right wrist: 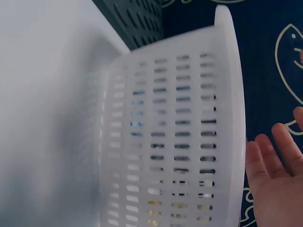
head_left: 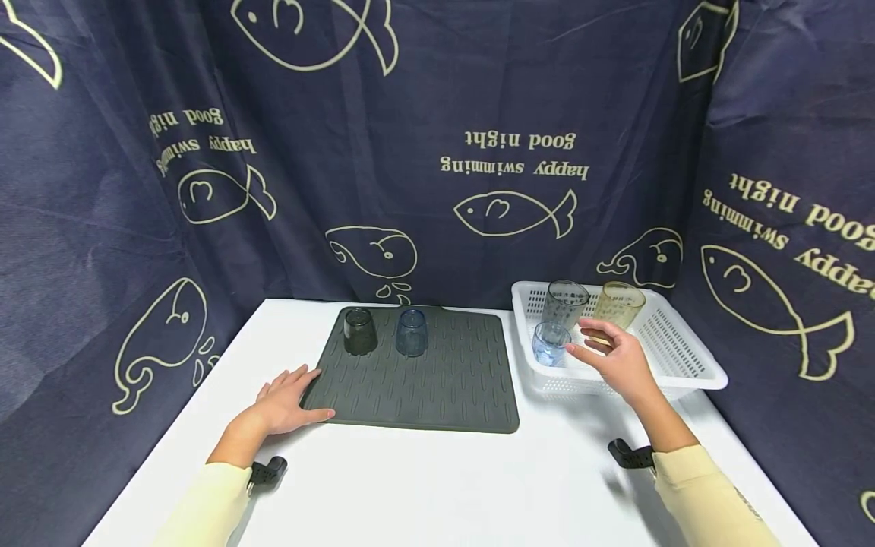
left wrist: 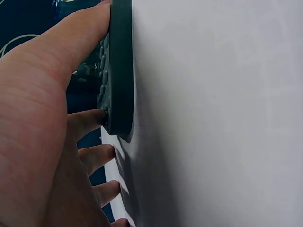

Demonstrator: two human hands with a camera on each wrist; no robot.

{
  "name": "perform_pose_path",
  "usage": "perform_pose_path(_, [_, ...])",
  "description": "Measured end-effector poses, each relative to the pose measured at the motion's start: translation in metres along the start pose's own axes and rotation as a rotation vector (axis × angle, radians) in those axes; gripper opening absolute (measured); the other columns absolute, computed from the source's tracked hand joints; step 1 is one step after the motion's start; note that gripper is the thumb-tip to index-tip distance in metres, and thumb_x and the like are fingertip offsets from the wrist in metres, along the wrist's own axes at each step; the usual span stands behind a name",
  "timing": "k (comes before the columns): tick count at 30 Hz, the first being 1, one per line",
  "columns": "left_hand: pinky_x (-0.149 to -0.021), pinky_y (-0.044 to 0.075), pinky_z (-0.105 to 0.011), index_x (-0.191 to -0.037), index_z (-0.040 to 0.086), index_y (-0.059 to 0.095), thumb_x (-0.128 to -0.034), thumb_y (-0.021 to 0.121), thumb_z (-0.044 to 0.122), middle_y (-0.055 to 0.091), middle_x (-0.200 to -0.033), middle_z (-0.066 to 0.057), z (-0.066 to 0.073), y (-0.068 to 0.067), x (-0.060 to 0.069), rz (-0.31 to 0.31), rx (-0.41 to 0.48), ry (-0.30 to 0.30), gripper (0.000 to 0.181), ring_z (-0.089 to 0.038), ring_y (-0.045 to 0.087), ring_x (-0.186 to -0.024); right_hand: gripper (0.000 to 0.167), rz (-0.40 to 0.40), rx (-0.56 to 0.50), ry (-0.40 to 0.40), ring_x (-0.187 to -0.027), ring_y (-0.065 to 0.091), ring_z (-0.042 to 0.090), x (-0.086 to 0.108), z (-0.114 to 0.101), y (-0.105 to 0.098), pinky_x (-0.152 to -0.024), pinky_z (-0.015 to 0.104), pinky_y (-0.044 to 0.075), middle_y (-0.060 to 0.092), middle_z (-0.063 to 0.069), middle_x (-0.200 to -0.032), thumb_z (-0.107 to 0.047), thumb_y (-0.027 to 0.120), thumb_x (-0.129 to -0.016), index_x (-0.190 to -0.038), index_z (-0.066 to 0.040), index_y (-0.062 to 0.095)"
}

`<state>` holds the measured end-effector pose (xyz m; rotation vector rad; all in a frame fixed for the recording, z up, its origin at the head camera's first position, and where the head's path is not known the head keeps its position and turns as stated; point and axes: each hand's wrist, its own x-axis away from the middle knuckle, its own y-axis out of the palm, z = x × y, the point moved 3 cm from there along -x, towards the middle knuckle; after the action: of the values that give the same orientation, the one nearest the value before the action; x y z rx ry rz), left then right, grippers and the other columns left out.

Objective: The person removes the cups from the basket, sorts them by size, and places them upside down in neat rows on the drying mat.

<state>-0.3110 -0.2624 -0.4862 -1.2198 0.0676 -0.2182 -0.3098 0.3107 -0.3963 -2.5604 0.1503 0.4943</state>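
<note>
My left hand (head_left: 276,406) rests with spread fingers at the near left corner of a dark grey ribbed drying mat (head_left: 437,391). In the left wrist view its thumb (left wrist: 87,28) lies along the mat's edge. A dark grey glass (head_left: 360,336) and a blue glass (head_left: 412,336) stand on the mat's far left part. My right hand (head_left: 618,365) hovers over a white plastic basket (head_left: 693,368), fingers parted, beside a small light blue glass (head_left: 549,351). Whether the thumb touches that glass I cannot tell. Behind it are a patterned grey glass (head_left: 563,310) and a yellowish glass (head_left: 622,302).
The basket's slotted side wall (right wrist: 227,118) and raised rim stand between the right wrist and the glasses. A white table (head_left: 424,486) lies under everything. Dark blue curtains (head_left: 410,152) with fish drawings hang close behind and at both sides.
</note>
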Motion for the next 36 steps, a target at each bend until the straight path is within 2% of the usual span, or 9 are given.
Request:
perform_pose_path(2, [-0.114,0.015,-0.082,-0.155,0.003,0.039,-0.0818,0.071,0.069,0.03,-0.162,-0.032,0.0,0.0,0.0,0.002,-0.003,-0.002,0.104,-0.061,0.023,-0.147,0.057,-0.029,0.038,0.0,-0.111,0.059,-0.007,-0.005,0.002,-0.001,-0.097,0.016,0.055,0.063,0.007,-0.133,-0.025,0.082,-0.089,-0.138,-0.004,0.06])
perform_pose_path(5, [-0.114,0.016,-0.081,-0.155,0.003,0.039,-0.0816,0.072,0.069,0.031,-0.161,-0.031,0.0,-0.001,0.0,0.0,-0.01,-0.004,0.104,-0.061,0.023,-0.147,0.059,-0.074,0.084,-0.004,-0.115,0.059,0.004,-0.012,0.005,-0.003,-0.103,0.031,0.056,0.061,0.018,-0.139,-0.027,0.082,-0.09,-0.139,-0.005,0.06])
perform_pose_path(7, [-0.115,0.016,-0.081,-0.155,0.003,0.039,-0.0816,0.072,0.069,0.031,-0.161,-0.031,-0.001,-0.001,0.0,0.002,-0.011,-0.006,0.104,-0.06,0.023,-0.147,0.062,-0.111,0.094,0.006,-0.118,0.06,0.009,-0.017,0.007,-0.005,-0.107,0.041,0.053,0.06,0.017,-0.14,-0.028,0.082,-0.09,-0.142,-0.005,0.057])
perform_pose_path(9, [-0.115,0.017,-0.08,-0.155,0.003,0.04,-0.0815,0.072,0.069,0.031,-0.161,-0.031,-0.001,-0.001,0.0,0.005,-0.011,-0.004,0.104,-0.06,0.024,-0.147,0.066,-0.15,0.096,0.023,-0.125,0.059,0.025,-0.021,0.009,-0.006,-0.109,0.05,0.049,0.058,0.019,-0.143,-0.029,0.082,-0.09,-0.145,-0.004,0.055])
perform_pose_path(11, [-0.115,0.018,-0.08,-0.154,0.003,0.041,-0.0813,0.072,0.069,0.032,-0.161,-0.032,-0.002,-0.001,0.0,0.01,-0.011,-0.002,0.104,-0.06,0.024,-0.147,0.07,-0.185,0.101,0.041,-0.131,0.057,0.038,-0.024,0.011,-0.007,-0.11,0.055,0.047,0.055,0.022,-0.147,-0.03,0.082,-0.089,-0.147,-0.003,0.052])
perform_pose_path(14, [-0.115,0.019,-0.08,-0.154,0.003,0.042,-0.081,0.073,0.069,0.033,-0.16,-0.032,-0.001,-0.002,0.0,0.016,-0.008,-0.002,0.103,-0.061,0.025,-0.146,0.075,-0.225,0.133,0.064,-0.136,0.052,0.047,-0.029,0.015,-0.008,-0.11,0.058,0.047,0.052,0.026,-0.15,-0.034,0.082,-0.089,-0.148,-0.001,0.049])
perform_pose_path(21, [-0.115,0.021,-0.079,-0.153,0.002,0.042,-0.0811,0.073,0.069,0.033,-0.159,-0.034,0.001,-0.003,0.002,0.026,-0.005,-0.008,0.103,-0.062,0.025,-0.146,0.081,-0.28,0.19,0.084,-0.137,0.051,0.049,-0.041,0.023,-0.008,-0.11,0.061,0.046,0.05,0.026,-0.152,-0.038,0.084,-0.087,-0.148,0.002,0.048])
perform_pose_path(30, [-0.114,0.027,-0.077,-0.152,0.002,0.044,-0.0808,0.074,0.069,0.035,-0.157,-0.035,0.002,0.0,-0.001,0.06,-0.016,0.02,0.102,-0.061,0.029,-0.145,0.078,-0.33,0.206,0.069,-0.132,0.054,0.052,-0.05,0.036,-0.008,-0.108,0.06,0.049,0.054,0.031,-0.146,-0.032,0.085,-0.085,-0.143,0.007,0.051])
perform_pose_path(36, [-0.113,0.028,-0.077,-0.153,0.004,0.044,-0.0816,0.075,0.065,0.035,-0.158,-0.033,0.008,0.0,0.0,0.1,0.002,0.042,0.1,-0.059,0.029,-0.146,0.078,-0.352,0.22,0.097,-0.131,0.055,0.05,-0.052,0.041,-0.006,-0.107,0.058,0.05,0.055,0.03,-0.144,-0.033,0.086,-0.083,-0.143,0.005,0.052])
